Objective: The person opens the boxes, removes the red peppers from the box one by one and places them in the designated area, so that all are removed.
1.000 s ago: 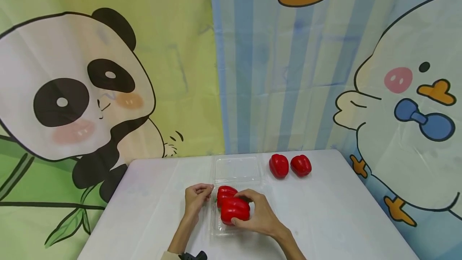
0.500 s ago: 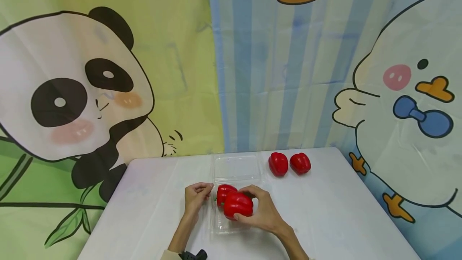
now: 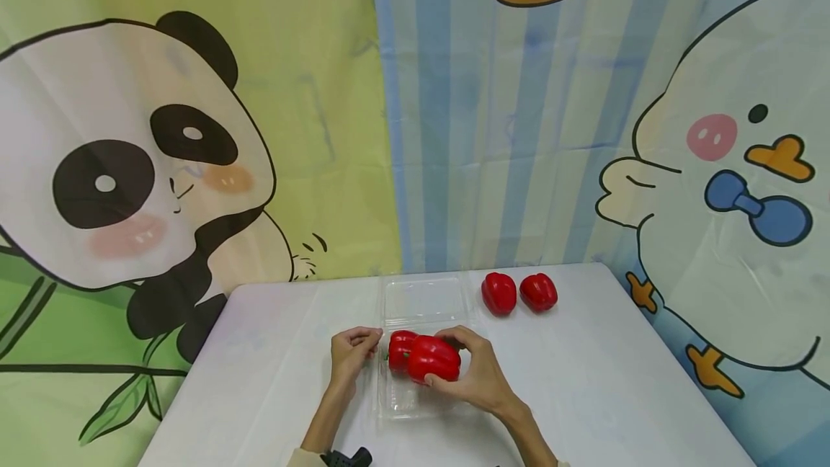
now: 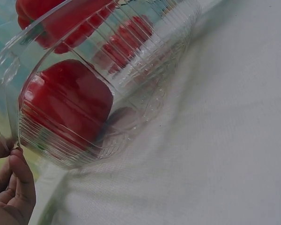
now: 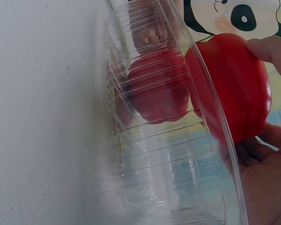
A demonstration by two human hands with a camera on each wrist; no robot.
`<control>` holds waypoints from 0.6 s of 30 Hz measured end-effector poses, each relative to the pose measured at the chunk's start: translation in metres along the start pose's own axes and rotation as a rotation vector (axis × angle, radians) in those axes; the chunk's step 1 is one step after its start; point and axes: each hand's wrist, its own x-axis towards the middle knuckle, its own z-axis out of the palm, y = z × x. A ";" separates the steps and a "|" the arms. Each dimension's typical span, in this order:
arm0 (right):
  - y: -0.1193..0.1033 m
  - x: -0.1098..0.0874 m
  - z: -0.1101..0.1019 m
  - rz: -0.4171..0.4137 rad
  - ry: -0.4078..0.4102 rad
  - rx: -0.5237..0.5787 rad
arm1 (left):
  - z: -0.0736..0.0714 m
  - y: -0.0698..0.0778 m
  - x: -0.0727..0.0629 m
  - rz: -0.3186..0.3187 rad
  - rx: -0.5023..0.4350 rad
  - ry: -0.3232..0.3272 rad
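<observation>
A clear plastic clamshell container [image 3: 410, 403] sits on the white table with its lid folded back. One red bell pepper [image 4: 68, 105] lies inside it, at the far left part. My left hand [image 3: 350, 357] pinches the container's left rim between thumb and fingertips, as the left wrist view shows. My right hand [image 3: 485, 375] grips a second red bell pepper [image 3: 436, 359] with thumb and fingers on its sides. In the right wrist view, this held pepper [image 5: 234, 86] is raised at the container's rim, its green stem end toward the left in the head view.
Two more red bell peppers [image 3: 498, 294] stand side by side near the table's back edge, right of the open lid [image 3: 424, 300]. Behind the white table [image 3: 603, 373] hangs a curtain [image 3: 454, 128] printed with cartoon animals.
My right hand has carried its bell pepper away from me and slightly right, over the container. The left hand stays at the rim. The head view has shifted slightly.
</observation>
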 end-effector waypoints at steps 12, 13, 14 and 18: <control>0.004 0.001 -0.003 0.038 0.042 -0.007 | 0.000 0.000 -0.001 0.001 -0.012 -0.005; 0.004 0.001 -0.004 0.039 0.046 -0.007 | 0.000 0.000 -0.001 0.001 -0.011 -0.003; 0.004 0.001 -0.004 0.041 0.049 -0.006 | 0.000 0.000 -0.001 0.001 -0.012 0.000; 0.004 0.001 -0.006 0.041 0.067 -0.013 | 0.000 0.000 -0.001 -0.002 -0.009 0.007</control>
